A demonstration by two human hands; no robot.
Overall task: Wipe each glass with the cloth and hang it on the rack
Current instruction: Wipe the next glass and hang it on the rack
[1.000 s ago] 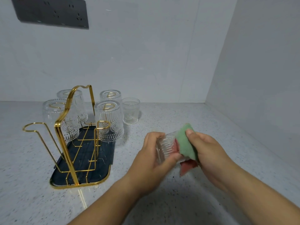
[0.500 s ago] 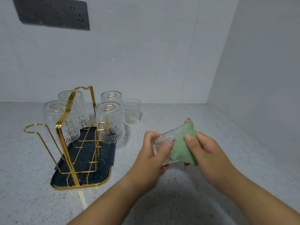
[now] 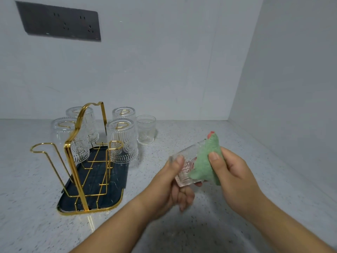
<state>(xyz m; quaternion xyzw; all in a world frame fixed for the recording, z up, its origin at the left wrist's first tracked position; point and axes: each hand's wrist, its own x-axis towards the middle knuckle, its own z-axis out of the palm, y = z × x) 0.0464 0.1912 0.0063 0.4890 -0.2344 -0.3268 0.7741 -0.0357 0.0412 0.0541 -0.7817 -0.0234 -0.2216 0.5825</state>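
L thumb point(image 3: 179, 159) lies on the upper wall of the ribbed glass point(image 3: 185, 168), other L fingers point(image 3: 184, 196) curl under its thick end; so the L hand point(image 3: 167, 185) grips the glass, likely as the steady side while the other hand rubs.

R thumb point(image 3: 213, 156) pinches the green cloth point(image 3: 205, 166) vs the glass wall; R hand point(image 3: 237, 174) is curled round the cloth; cloth covers the glass's far end, prob. so wall & rim get wiped in one twist; a red corner pokes out on top.

Glass is tilted on its side, in the air, well right of the gold wire rack point(image 3: 70, 152) & nearer the person; rack stands on a dark drip tray point(image 3: 116, 178); 4 hung glasses point(image 3: 122, 141) sit mouth-down on its rear hooks, presumably to drain; front-left hook point(image 3: 39, 147) is bare; a spare glass point(image 3: 145, 129) stands upright on the speckled counter point(image 3: 182, 128), just right of the rack's back end, prob. next in line.

Hidden:
- R fingers are behind the cloth.
- The rim is under the cloth; can't tell if the cloth goes inside.
- Forearms are cut off at the bottom edge.
- Hung glasses overlap thru clear walls, so which hook holds which is hard to read.
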